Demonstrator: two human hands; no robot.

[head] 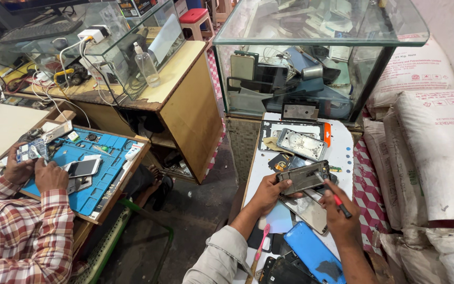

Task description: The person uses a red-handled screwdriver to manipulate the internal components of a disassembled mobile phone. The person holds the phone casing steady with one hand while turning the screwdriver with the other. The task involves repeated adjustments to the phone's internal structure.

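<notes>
I am looking down past a blue phone back cover [313,257] lying nearest to me on the white bench [344,142], with dark phone parts and a pink toothbrush [259,251] just beside it. Above them my left hand [269,192] is holding an opened phone body [305,176] off the bench, the grip clamped on its left end, thumb over the edge and fingers underneath. My right hand [340,218] is pinching a red-handled screwdriver [338,202], its tip pointing at the near edge of the phone body. I am judging the body as light, thin and stiff, with exposed innards that look fragile, so taking it by the outer frame edges seems safest; its bare metal may be slippery. Another stripped phone frame [301,143] is lying further up the bench, near a glass display case [311,58]. Across the aisle another person in a checked sleeve [24,236] is working with both hands over a blue mat [98,168].
</notes>
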